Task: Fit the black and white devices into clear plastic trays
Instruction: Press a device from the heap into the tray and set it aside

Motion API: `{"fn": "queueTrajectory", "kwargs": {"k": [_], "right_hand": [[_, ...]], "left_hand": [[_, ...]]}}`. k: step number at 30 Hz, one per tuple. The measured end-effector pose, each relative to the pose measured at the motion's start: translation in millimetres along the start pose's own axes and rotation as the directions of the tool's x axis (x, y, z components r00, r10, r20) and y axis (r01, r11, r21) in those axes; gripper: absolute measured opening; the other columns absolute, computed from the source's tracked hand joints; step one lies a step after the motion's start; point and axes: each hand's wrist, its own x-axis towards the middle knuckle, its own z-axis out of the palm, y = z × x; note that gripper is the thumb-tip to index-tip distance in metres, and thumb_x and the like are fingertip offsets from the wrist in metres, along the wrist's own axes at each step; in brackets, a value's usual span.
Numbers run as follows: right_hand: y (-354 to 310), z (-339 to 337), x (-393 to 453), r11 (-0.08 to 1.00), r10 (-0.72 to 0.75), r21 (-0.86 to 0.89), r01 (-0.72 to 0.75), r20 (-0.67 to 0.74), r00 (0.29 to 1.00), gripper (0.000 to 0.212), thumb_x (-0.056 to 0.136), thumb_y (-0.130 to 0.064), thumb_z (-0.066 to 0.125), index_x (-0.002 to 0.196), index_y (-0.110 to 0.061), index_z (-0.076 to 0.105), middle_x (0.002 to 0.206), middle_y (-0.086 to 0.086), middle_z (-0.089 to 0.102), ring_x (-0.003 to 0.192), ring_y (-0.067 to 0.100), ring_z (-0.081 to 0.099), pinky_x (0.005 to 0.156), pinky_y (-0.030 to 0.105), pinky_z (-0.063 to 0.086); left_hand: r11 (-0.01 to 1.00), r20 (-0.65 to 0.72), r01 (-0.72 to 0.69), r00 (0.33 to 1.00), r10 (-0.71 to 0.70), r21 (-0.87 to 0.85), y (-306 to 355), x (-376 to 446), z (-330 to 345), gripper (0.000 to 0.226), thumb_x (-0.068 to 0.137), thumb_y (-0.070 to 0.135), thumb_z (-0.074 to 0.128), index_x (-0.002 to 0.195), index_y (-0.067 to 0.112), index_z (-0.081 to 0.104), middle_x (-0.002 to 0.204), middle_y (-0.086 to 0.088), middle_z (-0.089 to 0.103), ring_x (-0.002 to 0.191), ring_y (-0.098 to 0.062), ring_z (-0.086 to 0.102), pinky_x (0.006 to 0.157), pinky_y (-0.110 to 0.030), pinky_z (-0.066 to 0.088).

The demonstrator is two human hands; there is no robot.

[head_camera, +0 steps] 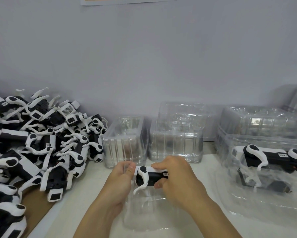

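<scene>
Both hands (pixel 120 179) (pixel 175 177) grip device (pixel 151 176) over tray (pixel 144 212).

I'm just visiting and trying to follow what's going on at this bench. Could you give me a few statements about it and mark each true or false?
1. Both hands hold one black and white device. True: the left hand grips one end and the right hand the other.
2. The pile of loose devices lies on the person's right. False: it lies on the left.
3. A device already sits in the clear tray on the right. True.
4. The stacks of empty clear trays stand against the wall. True.
5. The held device rests on the pile. False: it is held over a clear tray near the person.
</scene>
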Motion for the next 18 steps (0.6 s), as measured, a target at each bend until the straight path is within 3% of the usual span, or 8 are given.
{"fn": "queueTrajectory", "kwargs": {"k": [6,13,18], "right_hand": [[-3.0,-4.7,0.3,0.999,0.002,-0.046,-0.001,0.014,1.0,0.023,0.073,-0.011,0.068,0.09,-0.027,0.069,0.087,-0.002,0.057,0.082,0.026,0.058,0.07,0.048,0.057],[-5.9,-6.8,-1.2,0.995,0.013,-0.095,-0.012,0.012,1.0,0.016,0.074,-0.01,0.065,0.079,-0.025,0.062,0.084,-0.002,0.052,0.081,0.026,0.053,0.066,0.047,0.055],[-9.1,-6.6,-1.6,0.995,0.03,-0.096,-0.026,0.042,0.999,0.029,0.074,-0.009,0.063,0.062,-0.034,0.052,0.085,0.001,0.049,0.08,0.028,0.048,0.06,0.041,0.051]], "left_hand": [[0.999,-0.034,0.04,0.999,-0.04,-0.014,1.6,-1.6,1.1,0.017,0.104,0.03,0.052,0.104,0.022,0.067,0.108,-0.007,0.072,0.097,-0.026,0.065,0.068,-0.034,0.047],[0.997,-0.033,0.057,0.998,-0.058,-0.055,3.4,-3.5,1.2,0.016,0.102,0.025,0.056,0.102,0.016,0.069,0.111,-0.017,0.071,0.11,-0.036,0.065,0.095,-0.051,0.051],[0.999,-0.051,0.029,0.998,-0.03,-0.031,3.6,-4.7,1.6,0.012,0.102,0.022,0.057,0.102,0.017,0.067,0.11,-0.016,0.07,0.098,-0.032,0.066,0.091,-0.049,0.052]]}}
